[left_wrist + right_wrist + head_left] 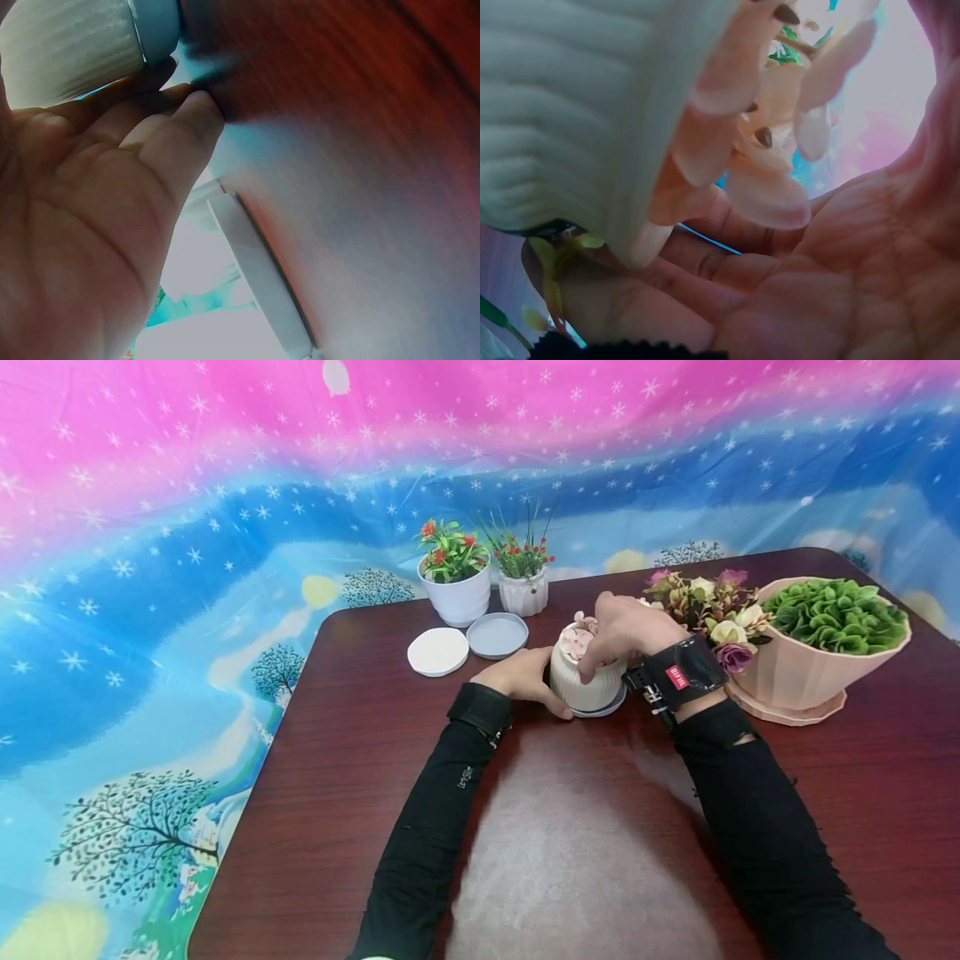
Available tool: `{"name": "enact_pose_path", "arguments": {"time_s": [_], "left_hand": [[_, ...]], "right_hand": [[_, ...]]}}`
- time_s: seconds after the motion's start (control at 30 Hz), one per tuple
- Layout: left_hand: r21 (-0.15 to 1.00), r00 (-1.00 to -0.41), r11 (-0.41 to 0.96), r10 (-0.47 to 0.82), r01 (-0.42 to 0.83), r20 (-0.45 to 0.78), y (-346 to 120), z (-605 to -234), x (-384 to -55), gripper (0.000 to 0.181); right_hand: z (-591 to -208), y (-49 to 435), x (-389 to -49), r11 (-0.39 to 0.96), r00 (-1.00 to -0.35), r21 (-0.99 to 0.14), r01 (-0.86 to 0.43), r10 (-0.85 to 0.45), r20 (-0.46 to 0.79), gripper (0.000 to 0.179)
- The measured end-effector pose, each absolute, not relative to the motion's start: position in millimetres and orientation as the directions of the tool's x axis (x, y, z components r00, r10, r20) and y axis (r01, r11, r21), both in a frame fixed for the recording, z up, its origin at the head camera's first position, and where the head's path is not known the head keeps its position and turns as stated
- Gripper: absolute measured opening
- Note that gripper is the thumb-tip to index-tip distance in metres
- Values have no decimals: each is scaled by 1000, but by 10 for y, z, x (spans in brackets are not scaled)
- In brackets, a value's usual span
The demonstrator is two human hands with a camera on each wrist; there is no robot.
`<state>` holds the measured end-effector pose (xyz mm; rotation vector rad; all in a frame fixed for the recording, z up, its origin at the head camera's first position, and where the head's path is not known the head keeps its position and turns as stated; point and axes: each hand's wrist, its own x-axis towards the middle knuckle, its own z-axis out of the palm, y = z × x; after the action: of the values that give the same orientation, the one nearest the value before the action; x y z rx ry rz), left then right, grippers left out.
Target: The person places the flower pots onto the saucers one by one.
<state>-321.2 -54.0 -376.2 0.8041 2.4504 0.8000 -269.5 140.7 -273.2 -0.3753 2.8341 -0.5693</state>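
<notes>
A ribbed cream flower pot [587, 687] with pale pink artificial flowers [576, 642] stands upright over a blue-grey saucer [600, 712]. My left hand [522, 678] cups its left side low down, thumb in front near the saucer. From the upper right, my right hand [628, 628] grips the pot near its rim, thumb on the near side. In the left wrist view, the fingers of my left hand [90, 202] lie along the pot wall [71, 49]. Petals [769, 195] hang beside my right palm in the right wrist view, its fingers [622, 300] passing behind the pot.
A white saucer [438, 652] and a grey saucer [497, 636] lie left of the pot. Behind them stand two white pots, one wide [459, 599] and one small [524, 593], with red-flowered plants. At right are a large pink planter [795, 672] and a rose bouquet [723, 610].
</notes>
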Motion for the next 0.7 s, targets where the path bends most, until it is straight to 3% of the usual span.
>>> {"name": "enact_pose_path", "arguments": {"time_s": [0.13,0.3,0.53,0.7], "left_hand": [[643,-726,654,654,399,-215,-554,-3694,-3137,102],[622,-733,670,645,405,-218,-551,-3677,-3116,100],[638,-742,641,651,426,-159,-522,-4507,-3855,128],[625,-748,667,635,406,-192,-520,-4323,-3695,120]], "right_hand": [[-2730,1422,-2690,884,-935,-421,-203,-303,-184,54],[-2714,1434,-2678,884,-932,-422,-202,-306,-196,58],[-2700,1425,-2660,900,-935,-385,-203,-296,-197,69],[-2707,1419,-2657,905,-934,-369,-210,-298,-198,70]]}}
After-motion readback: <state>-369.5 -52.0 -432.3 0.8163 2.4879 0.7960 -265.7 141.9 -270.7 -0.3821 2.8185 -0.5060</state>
